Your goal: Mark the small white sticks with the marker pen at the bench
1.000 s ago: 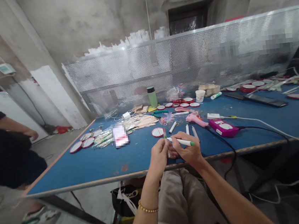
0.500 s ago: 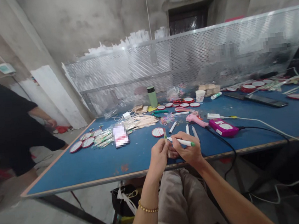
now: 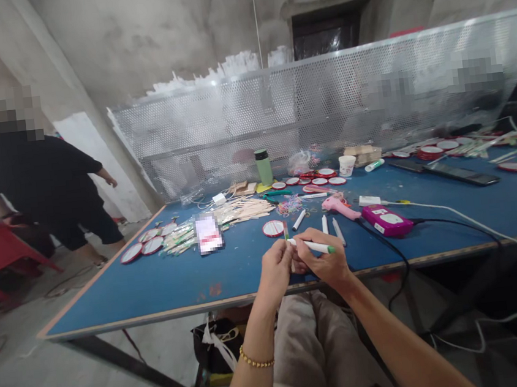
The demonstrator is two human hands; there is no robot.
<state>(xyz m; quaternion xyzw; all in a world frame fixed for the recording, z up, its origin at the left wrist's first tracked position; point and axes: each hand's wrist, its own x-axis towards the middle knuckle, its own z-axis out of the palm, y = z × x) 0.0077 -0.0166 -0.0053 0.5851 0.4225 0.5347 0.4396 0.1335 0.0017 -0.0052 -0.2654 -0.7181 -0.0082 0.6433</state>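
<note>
Above the table's near edge, my left hand (image 3: 277, 266) is closed on a flat wooden stick (image 3: 285, 230) held upright, its upper part coloured reddish and green. My right hand (image 3: 328, 260) grips a white marker (image 3: 314, 246) with a green end, its tip against or very close to the stick. Just beyond my hands lies a round white disc with a red rim (image 3: 273, 229). Several more markers rest nearby, among them one white marker (image 3: 299, 220) lying at a slant. The fingers of my right hand partly hide the lower stick.
The blue table (image 3: 149, 297) carries a pink glue gun (image 3: 340, 206), a purple box (image 3: 387, 221) with cables, a phone (image 3: 208, 233), a pile of wooden sticks (image 3: 251, 208), a green bottle (image 3: 263, 167) and a paper cup (image 3: 347, 166). Left of it, a person (image 3: 49, 178) walks past a red chair (image 3: 5, 248).
The person at the left has moved to the right and shows more fully, along with the red chair. My marker has shifted very slightly at the stick; both hands keep their hold.
</note>
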